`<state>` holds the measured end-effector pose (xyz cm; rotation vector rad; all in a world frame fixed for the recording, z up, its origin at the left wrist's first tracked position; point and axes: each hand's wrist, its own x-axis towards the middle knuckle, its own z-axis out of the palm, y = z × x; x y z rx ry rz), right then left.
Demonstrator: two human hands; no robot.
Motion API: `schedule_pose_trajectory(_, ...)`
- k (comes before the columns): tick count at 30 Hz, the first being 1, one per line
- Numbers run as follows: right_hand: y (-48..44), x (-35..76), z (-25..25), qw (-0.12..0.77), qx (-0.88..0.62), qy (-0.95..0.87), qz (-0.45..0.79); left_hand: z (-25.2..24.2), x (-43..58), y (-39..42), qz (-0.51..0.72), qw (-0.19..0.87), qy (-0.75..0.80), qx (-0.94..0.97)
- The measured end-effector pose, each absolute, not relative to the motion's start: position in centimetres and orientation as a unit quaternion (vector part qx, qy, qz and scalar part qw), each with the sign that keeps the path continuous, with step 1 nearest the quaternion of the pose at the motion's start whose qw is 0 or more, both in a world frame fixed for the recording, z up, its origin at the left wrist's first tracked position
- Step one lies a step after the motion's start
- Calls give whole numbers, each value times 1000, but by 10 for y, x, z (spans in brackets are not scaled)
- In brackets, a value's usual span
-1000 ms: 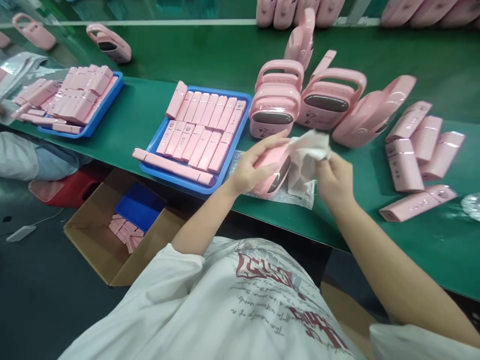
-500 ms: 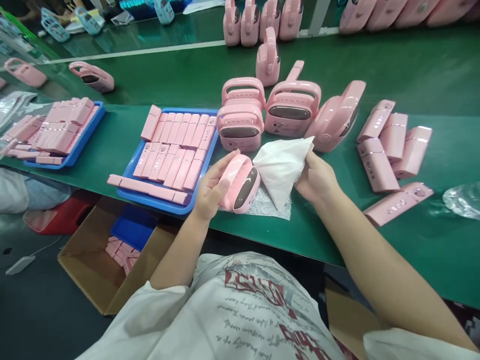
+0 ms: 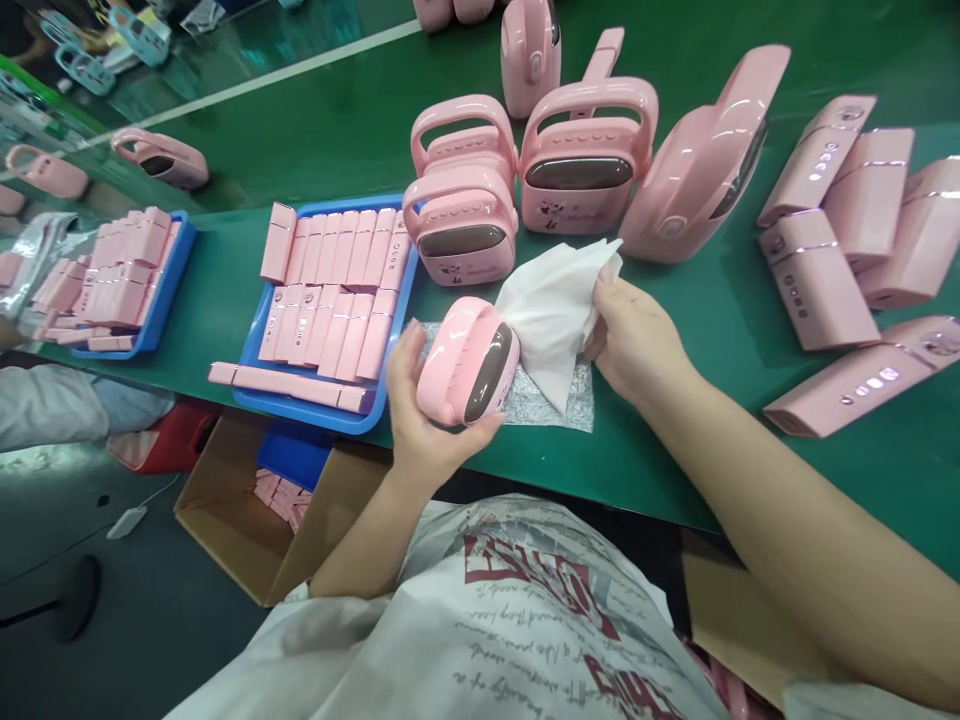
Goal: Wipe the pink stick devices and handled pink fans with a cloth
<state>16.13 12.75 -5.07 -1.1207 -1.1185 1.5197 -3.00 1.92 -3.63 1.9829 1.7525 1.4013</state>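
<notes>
My left hand (image 3: 424, 430) is closed round a small pink speaker (image 3: 457, 365) with a carry handle and a dark oval front panel. The speaker is tilted on its side, thumb below it and fingers at its left. In my right hand (image 3: 634, 330), pinched near its upper right corner, is a thin white cloth (image 3: 551, 305). The cloth hangs in folds, its left edge against or just behind the speaker. Beneath both lies a clear bubble-wrap sheet (image 3: 574, 405) on the green table. Several like pink speakers (image 3: 577, 185) stand upright just beyond the cloth.
A blue tray (image 3: 304, 405) of pink button-faced bars stands left; another blue tray (image 3: 161, 295) lies farther left. Loose pink bars (image 3: 829, 285) are piled at right. Below the table edge is a cardboard box (image 3: 225, 520). Another person's sleeve (image 3: 45, 405) shows at far left.
The view has shifted closer to the table. My left hand has changed its hold on the speaker, thumb now beneath it, and the speaker has turned. My right hand keeps the cloth.
</notes>
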Motion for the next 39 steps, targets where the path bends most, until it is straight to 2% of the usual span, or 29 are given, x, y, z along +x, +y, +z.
schedule_pose_trajectory(4,119,162,-48,388,-415,-540,621,-47,-30,16,471,69,578,663)
schedule_pose_trajectory(11,112,171,-32,290,-200,-736,578,-40,-49,36,467,163,343,799)
schedule_pose_trajectory(15,110,171,-34,246,-193,-795,520,-44,-55,34,447,195,348,801)
schedule_pose_trajectory(21,100,167,-44,317,-199,-834,406,-46,-56,29,443,235,364,785)
schedule_pose_trajectory(25,96,165,-46,311,-223,-833,400,-41,-58,28,407,218,386,798)
schedule_pose_trajectory(29,93,163,-46,362,-210,-821,389,-39,-60,29,400,205,393,802)
schedule_pose_trajectory(35,94,161,-46,380,-221,-827,352,-36,-61,34,394,236,399,794)
schedule_pose_trajectory(39,96,160,-46,380,-224,-837,324,-37,-61,37,398,185,393,808)
